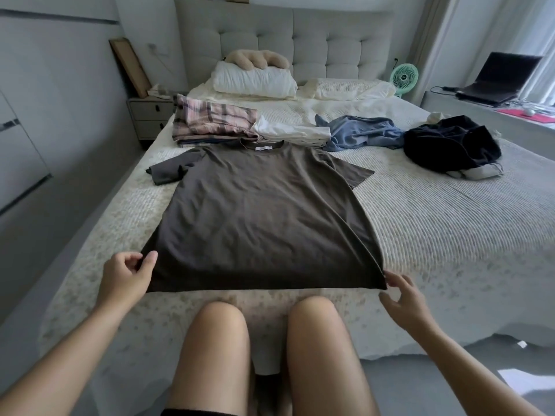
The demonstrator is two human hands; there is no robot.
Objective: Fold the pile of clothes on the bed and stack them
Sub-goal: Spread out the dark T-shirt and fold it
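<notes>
A dark brown t-shirt [261, 211] lies spread flat on the bed, collar toward the headboard, its left sleeve crumpled. My left hand [127, 273] pinches the shirt's near left hem corner between thumb and curled fingers. At the near right hem corner, my right hand [404, 297] has its fingers loosely spread, with the fingertips just touching the cloth. Beyond the collar sits a folded stack with a pink plaid garment [213, 123] beside folded white cloth [292, 132]. Unfolded blue clothing [365, 133] and a black garment [450, 144] lie at the right.
The bed [435, 223] has a ribbed cream cover, with pillows [255, 81] at the headboard. My bare knees [267, 331] are at the foot edge. A nightstand [148, 117] stands to the left; a green fan [404, 78] and a laptop [495, 82] are at the right.
</notes>
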